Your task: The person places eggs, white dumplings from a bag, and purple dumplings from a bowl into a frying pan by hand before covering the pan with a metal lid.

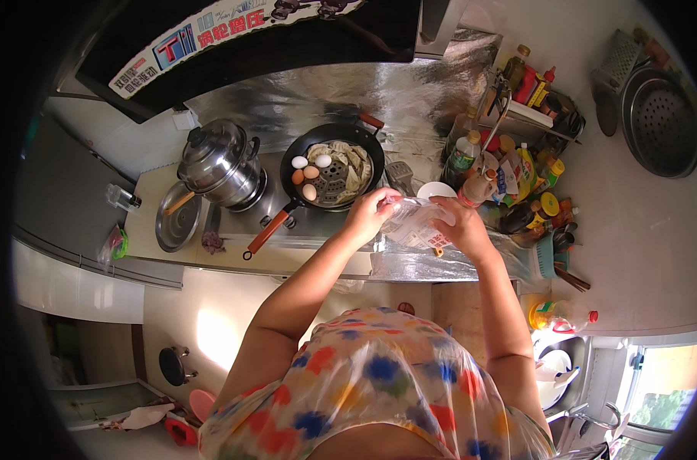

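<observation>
A clear plastic bag with printing on it is stretched between my two hands. My left hand pinches its upper left edge, and my right hand grips its right side. Whether anything is inside the bag I cannot tell. Just behind it sits a white bowl, partly covered by the bag and my right hand. Left of my hands, a black wok holds a perforated steamer plate. Dumplings lie along the plate's right side, and several white and brown eggs lie on its left.
A lidded steel pot stands on the left burner beside a metal lid. The wok's wooden handle juts toward the counter's front. A slotted spatula lies near the bowl. Bottles and seasonings crowd the right, beneath a rack.
</observation>
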A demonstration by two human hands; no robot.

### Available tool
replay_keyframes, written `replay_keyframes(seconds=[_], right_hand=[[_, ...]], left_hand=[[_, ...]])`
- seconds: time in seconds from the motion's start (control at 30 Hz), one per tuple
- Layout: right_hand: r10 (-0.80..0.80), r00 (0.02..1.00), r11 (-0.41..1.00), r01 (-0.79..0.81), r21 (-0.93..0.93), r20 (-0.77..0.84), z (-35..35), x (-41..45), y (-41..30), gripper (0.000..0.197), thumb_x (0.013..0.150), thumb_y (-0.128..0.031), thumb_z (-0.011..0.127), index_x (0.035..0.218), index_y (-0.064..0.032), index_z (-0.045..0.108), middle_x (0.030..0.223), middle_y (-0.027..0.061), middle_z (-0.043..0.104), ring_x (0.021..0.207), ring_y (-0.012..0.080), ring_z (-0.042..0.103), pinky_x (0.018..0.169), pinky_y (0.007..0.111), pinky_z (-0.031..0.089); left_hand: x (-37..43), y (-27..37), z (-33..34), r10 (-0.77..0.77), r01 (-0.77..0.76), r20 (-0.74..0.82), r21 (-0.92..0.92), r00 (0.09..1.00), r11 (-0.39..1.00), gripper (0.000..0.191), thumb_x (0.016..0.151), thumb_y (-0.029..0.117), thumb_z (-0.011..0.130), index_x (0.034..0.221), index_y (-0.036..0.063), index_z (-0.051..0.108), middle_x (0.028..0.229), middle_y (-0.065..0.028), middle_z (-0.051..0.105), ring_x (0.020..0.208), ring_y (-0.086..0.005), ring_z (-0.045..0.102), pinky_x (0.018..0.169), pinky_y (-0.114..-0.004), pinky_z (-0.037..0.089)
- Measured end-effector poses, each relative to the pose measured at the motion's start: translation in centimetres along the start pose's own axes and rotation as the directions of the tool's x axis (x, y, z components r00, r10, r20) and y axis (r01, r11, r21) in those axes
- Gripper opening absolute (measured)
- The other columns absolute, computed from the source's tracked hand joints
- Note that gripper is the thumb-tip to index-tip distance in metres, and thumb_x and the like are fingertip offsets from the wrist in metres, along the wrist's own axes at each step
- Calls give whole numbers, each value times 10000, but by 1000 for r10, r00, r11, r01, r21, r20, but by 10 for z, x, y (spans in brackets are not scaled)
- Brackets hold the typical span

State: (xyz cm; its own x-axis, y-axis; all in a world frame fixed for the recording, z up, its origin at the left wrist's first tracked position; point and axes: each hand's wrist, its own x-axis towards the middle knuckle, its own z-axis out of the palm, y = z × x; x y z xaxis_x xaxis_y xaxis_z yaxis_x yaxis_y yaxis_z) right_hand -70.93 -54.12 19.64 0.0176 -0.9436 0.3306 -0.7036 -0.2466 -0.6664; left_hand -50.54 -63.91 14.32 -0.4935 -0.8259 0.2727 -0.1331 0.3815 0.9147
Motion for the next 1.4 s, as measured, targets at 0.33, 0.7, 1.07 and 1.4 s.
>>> replay_keyframes(seconds=[0.33,0.7,1.07,1.4], right_hand=[[102,994,991,-100,87,-23,33,22,12,194,837,-170,590,890,10,638,813,154,612,718,316,588,650,363,452],[448,856,697,-516,499,260,44,14,19,220,885,-221,563,888,-17,647,633,16,546,566,77,449,536,250,386],[433,901,887,-423,185,-18,63,16,7,251,849,-203,551,809,30,635,667,161,630,581,225,586,577,347,448],[463,886,849,-454,268,35,73,49,63,256,850,-212,565,796,31,625,614,115,596,561,139,538,556,318,440]], left_hand=[[-11,48,-7,469,-348,-101,540,877,767,308,716,76,686,1004,104,581,973,-32,573,942,-226,547,827,-363,425],[-14,31,21,290,-262,33,534,956,804,315,707,120,686,970,85,516,1001,-69,560,844,-278,578,692,-371,458],[-13,4,38,256,-223,-4,478,967,850,173,769,104,643,922,45,589,962,-105,597,784,-299,614,646,-358,517],[-32,-7,12,160,-217,169,405,973,888,87,805,154,622,805,67,619,902,-70,576,730,-262,606,617,-351,493]])
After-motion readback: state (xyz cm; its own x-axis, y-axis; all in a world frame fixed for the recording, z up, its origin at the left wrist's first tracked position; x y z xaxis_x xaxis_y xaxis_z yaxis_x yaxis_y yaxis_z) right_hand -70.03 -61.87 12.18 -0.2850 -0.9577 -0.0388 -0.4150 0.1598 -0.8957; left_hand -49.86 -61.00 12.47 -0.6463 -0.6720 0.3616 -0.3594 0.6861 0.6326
